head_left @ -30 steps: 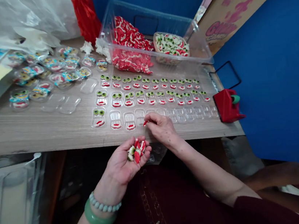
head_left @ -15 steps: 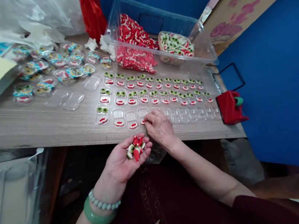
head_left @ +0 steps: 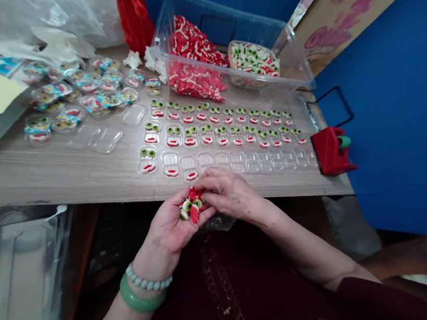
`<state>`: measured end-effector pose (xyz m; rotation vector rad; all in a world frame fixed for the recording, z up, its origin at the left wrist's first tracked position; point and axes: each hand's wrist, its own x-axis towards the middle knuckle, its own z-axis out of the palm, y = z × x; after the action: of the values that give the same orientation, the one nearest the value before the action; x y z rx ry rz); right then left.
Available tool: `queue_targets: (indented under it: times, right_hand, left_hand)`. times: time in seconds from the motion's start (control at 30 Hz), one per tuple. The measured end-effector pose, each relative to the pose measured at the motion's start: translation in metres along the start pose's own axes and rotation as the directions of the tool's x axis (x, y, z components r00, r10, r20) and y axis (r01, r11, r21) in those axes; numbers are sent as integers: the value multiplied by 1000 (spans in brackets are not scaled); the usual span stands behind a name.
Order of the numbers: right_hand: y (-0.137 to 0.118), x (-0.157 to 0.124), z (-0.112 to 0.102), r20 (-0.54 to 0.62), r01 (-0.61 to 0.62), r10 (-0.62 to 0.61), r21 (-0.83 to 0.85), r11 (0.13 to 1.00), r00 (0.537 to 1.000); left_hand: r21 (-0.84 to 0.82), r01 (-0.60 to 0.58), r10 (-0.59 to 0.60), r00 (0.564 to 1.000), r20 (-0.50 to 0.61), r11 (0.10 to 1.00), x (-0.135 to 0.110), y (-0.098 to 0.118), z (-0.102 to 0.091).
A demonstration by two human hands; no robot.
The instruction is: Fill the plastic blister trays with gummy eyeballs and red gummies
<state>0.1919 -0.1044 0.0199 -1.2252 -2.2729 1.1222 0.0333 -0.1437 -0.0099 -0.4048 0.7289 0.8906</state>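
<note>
What moved: your right hand (head_left: 228,192) was out on the front row of the blister tray (head_left: 268,160) half a second ago. It's now pulled back off the bench (head_left: 61,172) and sits right at your left palm. The stuff on the bench hasn't budged.
Far left: sealed packs (head_left: 71,95) with printed lids are bunched at the back of the bench. A couple of empty shells (head_left: 106,140) lie just in front of them.
Left hand (head_left: 170,231): palm up and cupped narrow, just below the bench's near edge. It's holding a small handful of gummies (head_left: 191,209), red ones plus green-and-white eye ones. There's a green bangle (head_left: 139,300) and a bead bracelet on that wrist.
Right hand: fingers curled in close, tips touching the gummies in the palm. Can't tell if you've actually got one pinched.
Blister tray: three rows running off to the right. The back two rows are filled with green eyes over red mouths. In the front row, the first pocket has eyes and a mouth and the next two have just a red mouth. The pockets further right look clear.
Back right: the clear bin (head_left: 281,48) sits behind the tray. There's a red heap (head_left: 191,52) of red-and-white pieces in its left half and a small tub (head_left: 254,60) of eye pieces in its right half.
Far right: a red holder (head_left: 330,150) at the bench's right end, just past the tray, with something green poking out of it.
</note>
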Motion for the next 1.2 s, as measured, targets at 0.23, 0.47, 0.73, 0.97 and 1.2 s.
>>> queue_targets:
  times: [0.23, 0.47, 0.73, 0.97, 1.2]
  right_hand:
    - [4, 7, 2, -128, -117, 140, 172, 978, 982]
    - [5, -3, 12, -92, 104, -127, -228, 968, 988]
    - [16, -22, 1, -46, -111, 143, 424, 899, 989]
    - [19, -28, 2, -32, -215, 287, 586, 782, 957]
    - [37, -39, -7, -197, -180, 302, 470, 864, 933]
  left_hand:
    - [53, 54, -55, 998, 13, 997, -7, 4, 2]
    - [162, 67, -62, 997, -36, 985, -6, 0, 1]
    - [270, 115, -111, 993, -29, 956, 1, -7, 3]
    - [330, 157, -187, 980, 63, 931, 7, -18, 1]
    - [335, 169, -171, 985, -24, 927, 9, -23, 6]
